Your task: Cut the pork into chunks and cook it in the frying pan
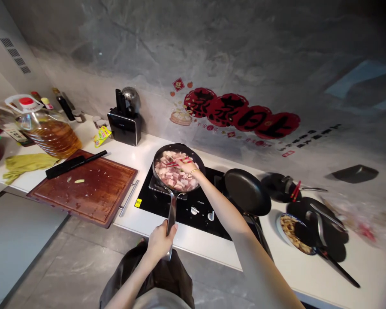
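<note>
A black pan (156,154) full of pale pink chopped meat (176,177) stands on the left part of the black stove (186,214). Its metal handle (172,210) points toward me, and my left hand (161,240) is wrapped around it. Over the meat, my right hand (188,166) holds red chopsticks (172,163), whose tips reach into the pieces. A second black pan (247,192) rests on the stove to the right of my right forearm.
On the left lie a wooden board (93,184) with a black cleaver (67,166), a yellow cloth (28,165) and an oil jug (51,133). A knife block (125,127) stands behind. Right of the stove are a bowl (280,227), more pans and dark utensils.
</note>
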A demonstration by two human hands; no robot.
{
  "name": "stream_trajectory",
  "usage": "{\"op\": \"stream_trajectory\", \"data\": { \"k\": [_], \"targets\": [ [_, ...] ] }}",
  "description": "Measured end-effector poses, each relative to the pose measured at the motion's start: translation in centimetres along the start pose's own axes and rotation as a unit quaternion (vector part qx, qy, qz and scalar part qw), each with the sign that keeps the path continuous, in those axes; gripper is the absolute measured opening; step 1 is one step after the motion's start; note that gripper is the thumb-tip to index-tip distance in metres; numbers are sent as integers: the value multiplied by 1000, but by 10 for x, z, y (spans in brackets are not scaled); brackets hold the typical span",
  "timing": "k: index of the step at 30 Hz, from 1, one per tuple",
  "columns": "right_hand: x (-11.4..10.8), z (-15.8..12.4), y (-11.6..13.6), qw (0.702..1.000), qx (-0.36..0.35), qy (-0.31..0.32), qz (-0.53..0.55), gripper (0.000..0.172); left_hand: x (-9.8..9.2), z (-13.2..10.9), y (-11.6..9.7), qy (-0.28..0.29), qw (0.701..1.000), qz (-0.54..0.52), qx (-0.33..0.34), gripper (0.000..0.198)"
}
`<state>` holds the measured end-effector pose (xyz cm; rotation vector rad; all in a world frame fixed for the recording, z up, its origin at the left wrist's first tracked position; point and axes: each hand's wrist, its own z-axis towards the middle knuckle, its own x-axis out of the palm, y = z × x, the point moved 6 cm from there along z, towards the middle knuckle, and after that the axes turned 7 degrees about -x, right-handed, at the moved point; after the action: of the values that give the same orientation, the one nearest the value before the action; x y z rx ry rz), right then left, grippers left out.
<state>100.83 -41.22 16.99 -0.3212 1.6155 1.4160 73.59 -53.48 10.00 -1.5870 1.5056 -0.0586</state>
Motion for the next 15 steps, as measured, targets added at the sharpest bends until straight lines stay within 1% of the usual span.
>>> {"op": "stream_trajectory", "data": {
  "k": [3, 5, 6, 8, 10, 11, 13, 15],
  "targets": [
    [-18, 5, -4, 1000, 5, -20, -17, 28, 0, 0, -1, -1, 1000, -1, 3, 41],
    [-26, 7, -1, 999, -22, -26, 1, 26, 0, 0, -1, -5, 1000, -5, 6, 40],
    [-26, 7, 1, 999, -36, -21, 20, 26, 0, 0, -1, -7, 1000, -7, 6, 40],
    [-19, 3, 4, 997, -49, 10, 55, 26, 0, 1, 0, -8, 1000, -7, 7, 39],
    [-6, -3, 3, 996, -36, 54, 58, 27, 0, 1, 0, -10, 1000, -7, 10, 39],
    [-2, -5, 1, 996, -27, 67, 49, 27, 1, 1, 1, -12, 1000, -8, 13, 39],
    [-4, -7, -5, 997, -12, 61, 37, 27, 0, 1, 1, -16, 1000, -9, 18, 39],
    [-16, -5, -15, 999, 1, 30, 45, 27, 0, 1, 1, -18, 1000, -9, 22, 39]
  ]
}}
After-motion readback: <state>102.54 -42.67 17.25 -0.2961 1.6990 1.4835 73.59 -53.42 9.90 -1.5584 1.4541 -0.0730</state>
